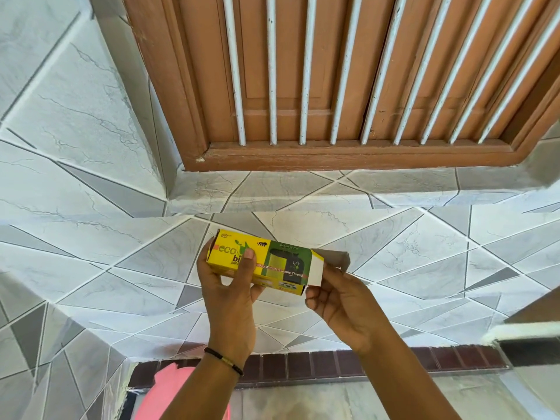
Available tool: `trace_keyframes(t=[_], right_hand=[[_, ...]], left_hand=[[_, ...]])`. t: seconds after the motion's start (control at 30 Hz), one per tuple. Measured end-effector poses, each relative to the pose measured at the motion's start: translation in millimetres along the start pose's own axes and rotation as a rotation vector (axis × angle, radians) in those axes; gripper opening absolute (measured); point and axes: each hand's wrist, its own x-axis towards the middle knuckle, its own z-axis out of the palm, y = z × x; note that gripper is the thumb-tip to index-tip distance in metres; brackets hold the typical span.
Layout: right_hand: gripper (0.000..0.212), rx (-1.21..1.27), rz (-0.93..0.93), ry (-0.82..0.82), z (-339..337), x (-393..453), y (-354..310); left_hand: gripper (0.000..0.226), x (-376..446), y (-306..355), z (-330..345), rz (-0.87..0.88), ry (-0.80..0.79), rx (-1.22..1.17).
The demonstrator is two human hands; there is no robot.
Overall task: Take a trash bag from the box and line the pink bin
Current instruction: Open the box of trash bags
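Note:
A yellow and green trash bag box (pixel 274 262) is held up in front of the tiled wall, lying sideways. My left hand (pixel 225 289) grips its left end, thumb on the front face. The box's right end flap (pixel 333 258) stands open. My right hand (pixel 342 304) is at that open end, its fingers curled at the box's lower right corner; whether they pinch the box or a bag inside is hidden. No trash bag shows. Part of the pink bin (pixel 169 392) appears low down, behind my left forearm.
A brown wooden window frame (pixel 333 156) with white bars fills the top. A tiled sill runs below it, and grey-white tiles (pixel 91 207) cover the wall. A dark brick strip (pixel 333 365) lines the floor edge. A wooden object (pixel 533 322) juts in at the right.

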Motion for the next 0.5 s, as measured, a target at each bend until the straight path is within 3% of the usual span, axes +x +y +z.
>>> trace_keyframes(t=[0.1, 0.2, 0.37, 0.5], right_hand=[[0.02, 0.124, -0.017, -0.042, -2, -3, -4], [0.034, 0.003, -0.131, -0.084, 1, -6, -3], [0.045, -0.587, -0.527, 0.036, 0, -4, 4], [0.021, -1.135, -0.869, 0.135, -4, 1, 9]], left_hand=[[0.047, -2, -5, -1, -0.008, 0.014, 0.004], [0.06, -3, -8, -1, -0.049, 0.031, -0.006], [0.041, 1, -10, -2, -0.068, 0.045, -0.024], [0.038, 5, -9, -3, -0.075, 0.046, -0.018]])
